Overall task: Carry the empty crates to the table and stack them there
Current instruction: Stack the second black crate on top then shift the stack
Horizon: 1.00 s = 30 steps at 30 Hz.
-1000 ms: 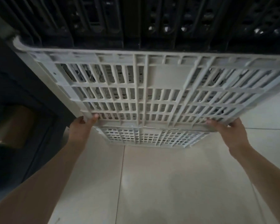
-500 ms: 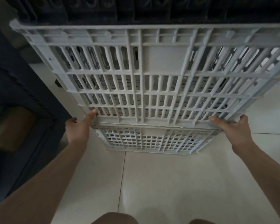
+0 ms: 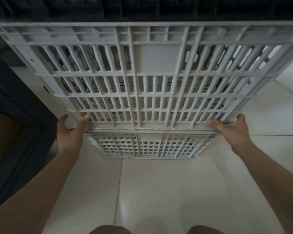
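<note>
Grey crate point(image 3: 157, 78): tilted, over tiled floor point(image 3: 159, 191)
Left hand point(image 3: 69, 132): clasping lower left edge
Right hand point(image 3: 233, 130): clasping lower right edge
Black crates point(image 3: 142, 7): behind, above

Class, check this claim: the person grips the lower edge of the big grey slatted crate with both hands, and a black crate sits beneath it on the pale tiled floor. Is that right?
One detail is wrong. The head view shows the lower crate is grey, not black. The rest stands: the left hand and right hand keep a grip on the lower edge of the big grey crate above the tiled floor.
</note>
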Each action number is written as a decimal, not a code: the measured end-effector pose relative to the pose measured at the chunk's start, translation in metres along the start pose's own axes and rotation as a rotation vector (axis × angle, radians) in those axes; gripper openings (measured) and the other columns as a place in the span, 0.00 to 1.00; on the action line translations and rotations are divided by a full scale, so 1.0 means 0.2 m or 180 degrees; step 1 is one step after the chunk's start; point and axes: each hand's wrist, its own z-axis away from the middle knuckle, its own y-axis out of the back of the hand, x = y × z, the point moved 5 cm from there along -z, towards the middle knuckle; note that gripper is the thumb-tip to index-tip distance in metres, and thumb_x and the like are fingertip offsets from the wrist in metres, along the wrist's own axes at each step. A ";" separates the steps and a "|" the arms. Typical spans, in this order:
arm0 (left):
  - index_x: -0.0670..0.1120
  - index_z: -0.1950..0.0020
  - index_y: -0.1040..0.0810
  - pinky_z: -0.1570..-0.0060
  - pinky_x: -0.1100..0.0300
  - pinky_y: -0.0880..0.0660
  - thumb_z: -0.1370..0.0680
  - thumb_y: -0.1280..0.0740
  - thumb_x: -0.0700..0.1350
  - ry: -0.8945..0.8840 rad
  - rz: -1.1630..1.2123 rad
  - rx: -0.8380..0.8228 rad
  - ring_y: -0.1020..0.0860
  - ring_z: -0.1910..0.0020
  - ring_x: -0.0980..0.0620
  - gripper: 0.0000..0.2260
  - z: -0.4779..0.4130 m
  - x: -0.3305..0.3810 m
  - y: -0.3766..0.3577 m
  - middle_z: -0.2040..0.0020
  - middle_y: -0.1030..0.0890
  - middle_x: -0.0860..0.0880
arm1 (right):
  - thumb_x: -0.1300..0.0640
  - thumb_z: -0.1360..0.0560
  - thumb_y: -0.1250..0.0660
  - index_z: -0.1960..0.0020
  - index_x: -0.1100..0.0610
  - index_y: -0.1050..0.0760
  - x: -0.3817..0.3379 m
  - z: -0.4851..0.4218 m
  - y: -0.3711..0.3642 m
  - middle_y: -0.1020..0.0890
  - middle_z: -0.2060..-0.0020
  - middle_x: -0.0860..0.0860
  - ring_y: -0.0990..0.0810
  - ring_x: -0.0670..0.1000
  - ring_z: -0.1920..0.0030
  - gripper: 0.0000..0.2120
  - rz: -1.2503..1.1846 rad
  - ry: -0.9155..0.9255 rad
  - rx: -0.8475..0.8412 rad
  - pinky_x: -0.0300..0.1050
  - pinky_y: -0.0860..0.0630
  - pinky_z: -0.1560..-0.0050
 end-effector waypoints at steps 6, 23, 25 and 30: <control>0.49 0.29 0.31 0.45 0.58 0.33 0.32 0.32 0.66 -0.0189 -0.0224 -0.0194 0.28 0.37 0.49 0.36 0.00 0.03 -0.01 0.32 0.27 0.45 | 0.47 0.44 0.19 0.35 0.52 0.36 -0.03 0.02 -0.03 0.20 0.55 0.40 0.19 0.33 0.61 0.43 -0.0266 0.0060 -0.0389 0.42 0.21 0.54; 0.53 0.27 0.43 0.39 0.45 0.35 0.28 0.44 0.70 -0.0139 -0.0749 0.0140 0.32 0.36 0.33 0.34 0.06 0.03 -0.05 0.29 0.37 0.37 | 0.53 0.49 0.17 0.41 0.39 0.34 0.02 0.08 0.00 0.21 0.47 0.36 0.22 0.40 0.44 0.42 0.0100 0.0476 -0.0838 0.52 0.26 0.39; 0.52 0.25 0.46 0.38 0.45 0.36 0.26 0.44 0.67 -0.0217 -0.0662 0.0200 0.34 0.33 0.34 0.35 0.08 0.05 -0.06 0.28 0.38 0.37 | 0.54 0.47 0.17 0.49 0.33 0.35 0.02 0.09 0.00 0.22 0.50 0.34 0.22 0.41 0.46 0.37 0.0166 0.0497 -0.0784 0.50 0.25 0.41; 0.45 0.26 0.44 0.37 0.44 0.37 0.22 0.47 0.63 -0.0229 -0.0762 0.0283 0.35 0.33 0.34 0.31 0.10 0.07 -0.06 0.29 0.36 0.35 | 0.54 0.46 0.18 0.50 0.32 0.33 0.02 0.10 0.00 0.21 0.51 0.34 0.20 0.42 0.48 0.35 0.0138 0.0580 -0.0723 0.47 0.23 0.46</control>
